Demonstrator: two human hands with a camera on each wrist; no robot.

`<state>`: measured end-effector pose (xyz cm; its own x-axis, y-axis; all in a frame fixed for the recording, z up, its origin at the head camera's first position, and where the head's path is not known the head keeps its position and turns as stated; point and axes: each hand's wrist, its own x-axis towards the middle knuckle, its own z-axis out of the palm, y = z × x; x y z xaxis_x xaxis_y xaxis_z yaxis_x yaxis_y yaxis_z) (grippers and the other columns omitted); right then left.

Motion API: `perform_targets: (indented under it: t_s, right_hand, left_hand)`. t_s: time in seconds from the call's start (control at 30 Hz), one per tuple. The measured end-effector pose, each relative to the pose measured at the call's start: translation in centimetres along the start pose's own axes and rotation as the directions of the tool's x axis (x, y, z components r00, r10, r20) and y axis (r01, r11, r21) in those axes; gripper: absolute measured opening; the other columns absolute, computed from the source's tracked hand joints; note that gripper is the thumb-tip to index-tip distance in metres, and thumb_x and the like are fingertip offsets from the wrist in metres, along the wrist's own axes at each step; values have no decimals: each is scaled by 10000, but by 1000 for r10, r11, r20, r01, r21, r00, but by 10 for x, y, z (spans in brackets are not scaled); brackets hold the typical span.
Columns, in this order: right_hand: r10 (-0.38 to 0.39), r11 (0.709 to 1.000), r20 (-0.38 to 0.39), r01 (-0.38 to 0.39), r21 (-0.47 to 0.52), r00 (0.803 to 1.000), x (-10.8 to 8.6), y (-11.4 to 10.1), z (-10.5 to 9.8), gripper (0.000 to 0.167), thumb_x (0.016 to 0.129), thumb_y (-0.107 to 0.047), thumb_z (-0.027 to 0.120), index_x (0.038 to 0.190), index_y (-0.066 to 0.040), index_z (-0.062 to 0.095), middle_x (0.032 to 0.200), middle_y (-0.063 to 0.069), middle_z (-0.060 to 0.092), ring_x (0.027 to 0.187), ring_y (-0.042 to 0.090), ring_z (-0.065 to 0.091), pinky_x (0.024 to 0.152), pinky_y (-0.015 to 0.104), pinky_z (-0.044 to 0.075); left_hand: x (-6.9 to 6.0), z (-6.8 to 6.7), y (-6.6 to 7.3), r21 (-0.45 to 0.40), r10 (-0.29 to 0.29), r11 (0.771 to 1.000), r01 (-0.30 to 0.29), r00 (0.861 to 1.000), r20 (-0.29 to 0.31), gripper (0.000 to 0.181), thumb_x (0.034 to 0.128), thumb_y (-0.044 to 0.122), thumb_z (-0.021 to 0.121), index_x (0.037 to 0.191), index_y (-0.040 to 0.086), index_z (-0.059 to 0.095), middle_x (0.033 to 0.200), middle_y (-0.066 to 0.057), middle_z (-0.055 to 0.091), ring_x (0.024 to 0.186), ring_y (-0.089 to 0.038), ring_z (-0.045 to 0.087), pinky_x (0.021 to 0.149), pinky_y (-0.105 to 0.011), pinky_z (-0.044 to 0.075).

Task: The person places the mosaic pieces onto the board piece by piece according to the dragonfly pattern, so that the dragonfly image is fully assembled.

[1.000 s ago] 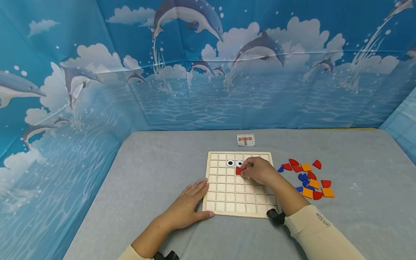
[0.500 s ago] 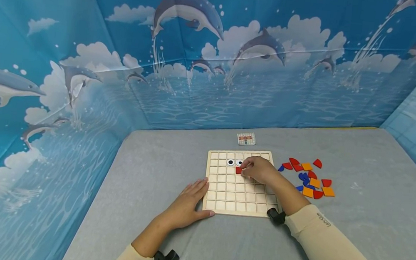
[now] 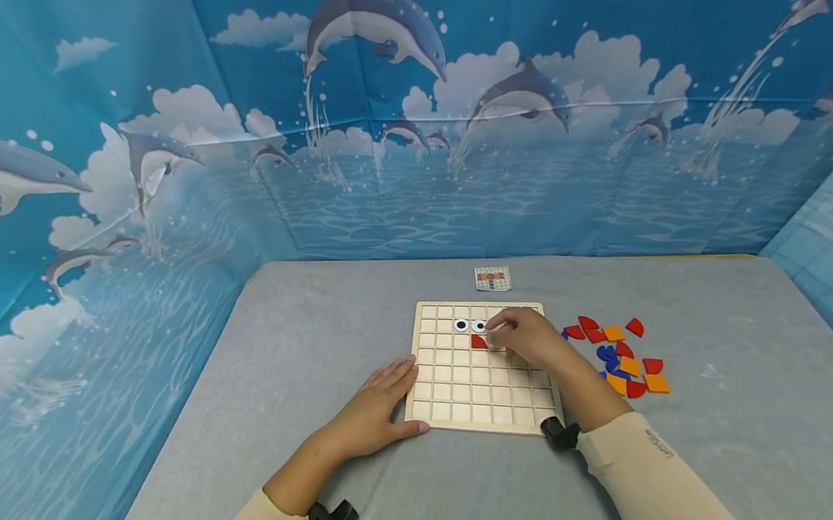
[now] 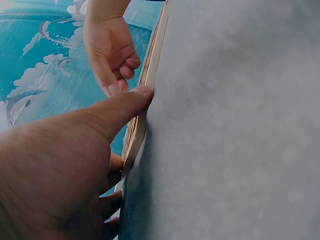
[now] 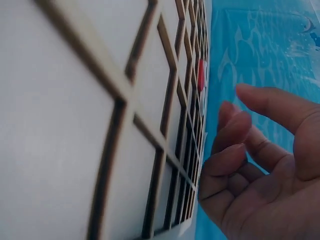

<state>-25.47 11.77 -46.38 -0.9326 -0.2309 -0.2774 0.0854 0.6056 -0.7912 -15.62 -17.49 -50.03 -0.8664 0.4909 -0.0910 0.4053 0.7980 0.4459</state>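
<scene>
Right hand (image 3: 525, 337) above the upper part of the gridded board (image 3: 462, 392), reaching in from the right, wrist bent over it; fingers loosely curled; contact with the board cannot be told from the head view. Left hand (image 3: 367, 414) lies at the board's left side, fingers extended along the edge, thumb at the near left corner. Red piece (image 3: 479, 342) sits on the grid, just below the right one of two eye discs (image 3: 461, 325), beside the right fingertips. Right wrist view adds a gap between one outstretched digit and the curled fingers, blue backdrop showing through; left wrist view adds the board's side edge, thumb tip against it; head view alone shows the scattered loose pieces (image 3: 630, 367).
</scene>
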Motion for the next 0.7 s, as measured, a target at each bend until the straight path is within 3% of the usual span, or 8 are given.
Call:
perform_targets:
  t_s: [0.4, 0.7]
  right_hand:
    - [-20, 994, -58, 26, 108, 998, -8, 9, -33, 387, 998, -248, 638, 1335, -59, 620, 1076, 167, 640, 958, 336, 621, 845, 412, 548]
    - [8, 990, -81, 4, 144, 997, -9, 21, -61, 417, 1009, -256, 626, 1377, -64, 586, 1029, 126, 622, 895, 320, 549, 762, 407, 486]
  left_hand:
    - [-1, -2, 2, -8, -7, 1000, 7, 1000, 9, 915, 932, 528, 673, 1608, 78, 251, 1707, -37, 179, 1589, -253, 162, 1290, -495, 172]
    - [-1, -1, 2, -14, 6, 1000, -6, 1000, 2, 916, 932, 529, 672, 1607, 74, 251, 1707, -47, 181, 1586, -272, 172, 1283, -516, 178]
